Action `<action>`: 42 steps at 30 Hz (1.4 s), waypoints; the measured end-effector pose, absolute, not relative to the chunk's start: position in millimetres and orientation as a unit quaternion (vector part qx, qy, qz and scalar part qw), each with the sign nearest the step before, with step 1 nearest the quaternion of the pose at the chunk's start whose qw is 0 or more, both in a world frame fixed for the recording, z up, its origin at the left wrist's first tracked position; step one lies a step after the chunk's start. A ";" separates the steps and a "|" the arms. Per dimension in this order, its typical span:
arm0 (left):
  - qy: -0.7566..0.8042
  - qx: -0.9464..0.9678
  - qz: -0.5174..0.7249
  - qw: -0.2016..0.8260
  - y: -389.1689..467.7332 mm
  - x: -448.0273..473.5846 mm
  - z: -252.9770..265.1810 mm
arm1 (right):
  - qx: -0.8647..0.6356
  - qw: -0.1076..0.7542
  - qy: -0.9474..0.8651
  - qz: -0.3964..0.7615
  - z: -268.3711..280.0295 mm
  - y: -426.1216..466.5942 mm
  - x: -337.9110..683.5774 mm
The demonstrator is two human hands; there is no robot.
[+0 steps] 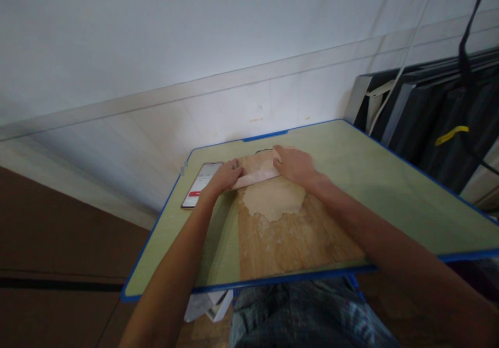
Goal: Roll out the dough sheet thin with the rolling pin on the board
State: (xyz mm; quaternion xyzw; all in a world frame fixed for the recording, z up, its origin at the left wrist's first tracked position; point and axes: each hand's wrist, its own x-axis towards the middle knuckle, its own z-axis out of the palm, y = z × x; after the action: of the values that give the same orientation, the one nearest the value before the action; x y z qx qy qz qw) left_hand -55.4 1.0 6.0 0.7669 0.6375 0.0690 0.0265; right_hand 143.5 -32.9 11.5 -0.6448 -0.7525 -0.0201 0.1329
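A thin, ragged-edged sheet of pale dough (275, 202) lies on a wooden board (292, 244). Across the dough runs a pale rolling pin (255, 177); whether dough is wrapped around it I cannot tell. My left hand (226, 175) is closed over the pin's left end. At the other end, my right hand (294, 164) is closed too, its fingers bent over the pin and hiding that part of it. More of the pale dough shows beyond the pin. White flour smears mark the board in front of the dough.
A phone (198, 188) with a lit screen lies left of the board on the green table (390, 197), which has a blue edge. Behind stands a white wall (234, 114). Dark flat panels (429, 119) lean at the right, with a black strap (463, 52) hanging before them.
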 end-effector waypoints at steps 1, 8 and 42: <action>0.629 0.775 0.058 0.031 -0.6 -54.1 6.5 | -0.652 0.131 -0.747 -0.019 12.0 -32.0 145.0; 0.603 0.796 0.003 0.040 -9.0 -49.4 8.4 | -0.663 0.098 -0.742 -0.003 6.5 -24.7 154.7; 0.603 0.781 0.079 -0.144 -110.8 -38.8 -2.8 | -0.520 0.250 -0.790 -0.206 -27.2 -138.2 167.0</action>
State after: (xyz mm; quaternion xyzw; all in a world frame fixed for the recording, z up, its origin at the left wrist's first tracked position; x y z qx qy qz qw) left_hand -38.8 -110.8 -2.8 0.7808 0.6029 0.0793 -0.1437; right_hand 167.0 -138.2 -27.2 -0.5203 -0.7901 -0.2065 0.2499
